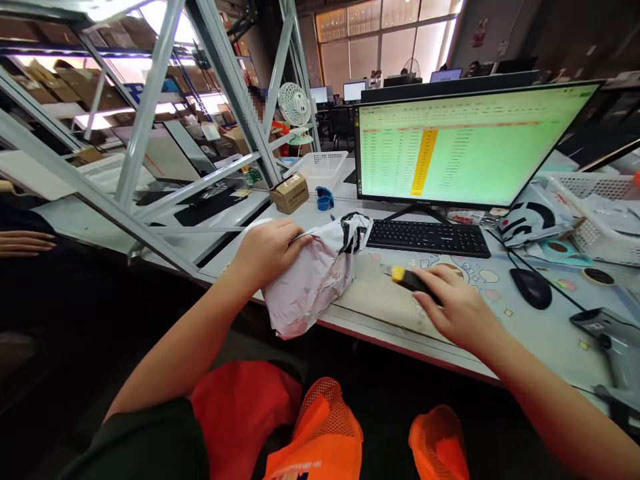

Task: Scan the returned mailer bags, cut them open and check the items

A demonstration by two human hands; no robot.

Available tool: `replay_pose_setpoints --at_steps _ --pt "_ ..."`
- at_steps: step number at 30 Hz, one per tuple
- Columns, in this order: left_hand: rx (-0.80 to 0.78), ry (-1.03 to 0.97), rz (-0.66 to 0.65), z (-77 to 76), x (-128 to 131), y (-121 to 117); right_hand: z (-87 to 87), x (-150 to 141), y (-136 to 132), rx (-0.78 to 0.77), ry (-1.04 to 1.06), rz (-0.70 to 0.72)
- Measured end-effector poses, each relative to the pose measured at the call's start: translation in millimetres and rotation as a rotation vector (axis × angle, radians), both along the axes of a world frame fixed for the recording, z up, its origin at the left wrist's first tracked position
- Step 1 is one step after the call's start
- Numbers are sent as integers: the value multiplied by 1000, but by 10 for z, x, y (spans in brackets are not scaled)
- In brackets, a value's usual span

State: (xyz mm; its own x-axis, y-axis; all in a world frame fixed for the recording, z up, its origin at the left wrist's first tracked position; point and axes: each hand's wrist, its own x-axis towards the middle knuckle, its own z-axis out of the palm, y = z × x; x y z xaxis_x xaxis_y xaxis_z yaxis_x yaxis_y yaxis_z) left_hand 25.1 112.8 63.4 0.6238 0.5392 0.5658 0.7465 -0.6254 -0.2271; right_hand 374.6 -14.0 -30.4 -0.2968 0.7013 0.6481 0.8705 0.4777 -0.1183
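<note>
My left hand (270,250) is closed on the upper left of a white plastic mailing bag (313,283) with black print at its far end. The bag rests at the desk's front edge and hangs partly over it. My right hand (453,303) grips a box cutter (413,280) with a black handle and a yellow tip, pointing left toward the bag. A gap lies between the cutter and the bag. Whether the blade is out is too blurred to tell.
A keyboard (427,237) and monitor (470,147) stand behind the desk mat. On the right are a mouse (531,288), a barcode scanner (613,340) and a white basket (607,223). A small carton (290,193) and blue tape roll (325,199) sit left. Metal framing (150,107) rises beside the desk.
</note>
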Motion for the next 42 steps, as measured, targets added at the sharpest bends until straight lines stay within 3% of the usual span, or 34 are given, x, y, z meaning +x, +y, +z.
replay_pose_setpoints --at_steps 2,5,12,16,19,22,24,28,32,35,37,40,42 --pt "31 79 -1 38 8 -57 231 -355 206 3 -46 81" --pt "42 161 -26 62 -46 -152 384 -654 486 11 -74 152" --pt "166 334 -14 89 -164 -329 445 -935 694 -56 -111 218" --pt "242 409 -164 99 -144 -410 471 -1010 718 -86 -143 233" --pt "263 387 -253 32 -211 -436 476 -693 870 -84 -159 133" --pt "198 248 -244 -76 -354 -382 426 41 1091 -84 -106 -191" --pt "107 143 -168 -124 -442 -313 313 597 1178 -106 -44 -374" --pt "-139 41 88 -101 -491 -185 -154 1339 1087 -245 -13 -552" --pt "-384 -20 298 -5 -408 -44 -728 1526 882 -544 -78 -706" --pt "-517 -20 281 36 -362 134 -992 1504 818 -611 -114 -732" --pt "-553 -14 221 46 -351 244 -1009 1394 807 -610 -164 -750" --pt "-583 -17 158 54 -306 310 -767 938 757 -507 -226 -697" --pt "-600 -28 108 59 -226 281 -483 416 689 -330 -164 -447"
